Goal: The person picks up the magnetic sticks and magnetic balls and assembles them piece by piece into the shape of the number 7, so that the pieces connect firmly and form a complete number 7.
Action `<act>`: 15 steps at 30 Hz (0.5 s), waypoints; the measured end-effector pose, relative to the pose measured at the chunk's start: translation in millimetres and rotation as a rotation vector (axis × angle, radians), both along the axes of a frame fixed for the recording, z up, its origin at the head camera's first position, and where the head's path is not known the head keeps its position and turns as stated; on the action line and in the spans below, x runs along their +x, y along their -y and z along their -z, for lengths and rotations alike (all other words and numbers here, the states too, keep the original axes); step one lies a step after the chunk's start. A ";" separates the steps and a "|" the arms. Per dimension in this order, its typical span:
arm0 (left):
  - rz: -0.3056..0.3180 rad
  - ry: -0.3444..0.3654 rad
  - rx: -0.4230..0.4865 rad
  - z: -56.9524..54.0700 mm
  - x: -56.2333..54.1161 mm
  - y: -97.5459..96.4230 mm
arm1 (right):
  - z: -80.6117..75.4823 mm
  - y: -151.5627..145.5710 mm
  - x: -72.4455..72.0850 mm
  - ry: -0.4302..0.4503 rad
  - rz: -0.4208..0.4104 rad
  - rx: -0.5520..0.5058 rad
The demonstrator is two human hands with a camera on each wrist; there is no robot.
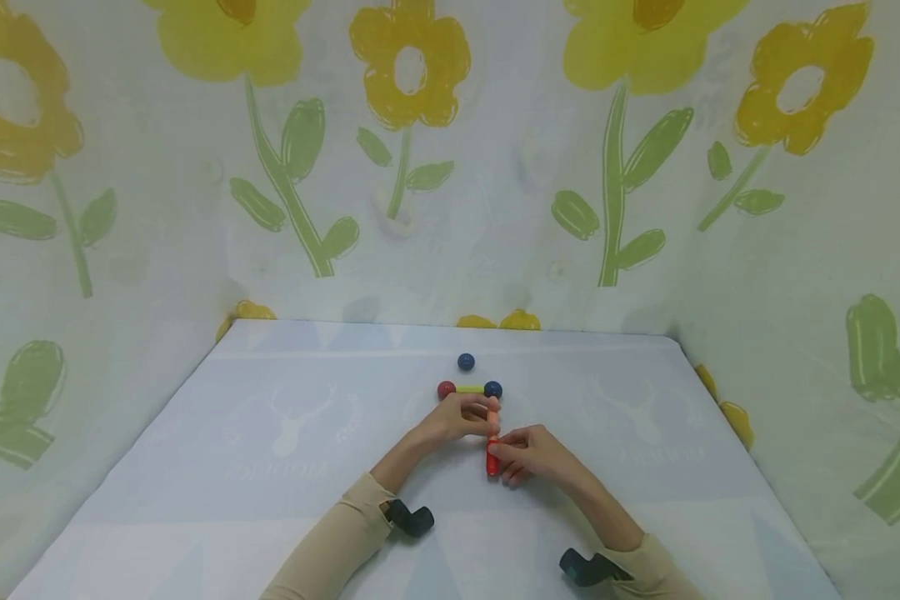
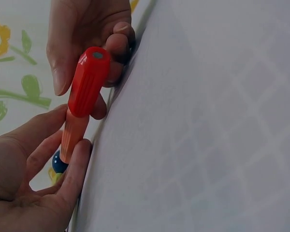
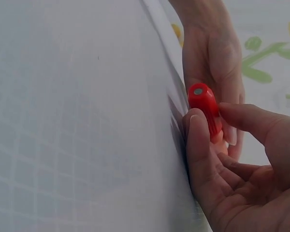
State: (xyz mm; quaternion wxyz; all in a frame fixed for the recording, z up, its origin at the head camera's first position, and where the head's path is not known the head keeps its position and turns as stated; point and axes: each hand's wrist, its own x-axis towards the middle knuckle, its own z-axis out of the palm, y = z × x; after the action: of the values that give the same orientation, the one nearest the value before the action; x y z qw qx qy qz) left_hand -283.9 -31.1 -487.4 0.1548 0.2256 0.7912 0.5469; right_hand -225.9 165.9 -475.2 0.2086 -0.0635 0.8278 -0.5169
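My left hand (image 1: 457, 418) pinches an orange magnetic stick (image 2: 74, 133) between thumb and fingers. A red magnetic stick (image 1: 492, 460) meets the orange one end to end; its near tip shows a grey metal disc in both wrist views. My right hand (image 1: 537, 456) grips the red stick from the right with thumb and fingers. Just beyond the orange stick's far end lies a blue ball (image 1: 493, 389). A yellow-green stick (image 1: 469, 389) runs from that ball to a red ball (image 1: 446, 389) on the left. Fingertips partly cover the orange stick.
Another blue ball (image 1: 466, 362) lies apart, farther back on the table. The pale printed tablecloth (image 1: 330, 483) spreads around the hands. Flower-patterned fabric walls (image 1: 480, 208) stand behind and at both sides. A dark wrist camera (image 1: 411, 518) sits on the left sleeve and another (image 1: 588, 568) on the right.
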 end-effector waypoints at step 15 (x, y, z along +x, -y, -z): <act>0.019 0.015 0.011 3.2 -4.2 2.3 | 4.0 4.5 -10.1 0.023 0.027 0.004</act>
State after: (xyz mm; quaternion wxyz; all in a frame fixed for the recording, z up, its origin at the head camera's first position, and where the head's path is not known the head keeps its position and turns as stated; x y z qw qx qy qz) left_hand -288.1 -33.4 -490.6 0.1647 0.2301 0.7848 0.5513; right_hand -235.9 161.4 -479.2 0.2115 -0.0460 0.8270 -0.5189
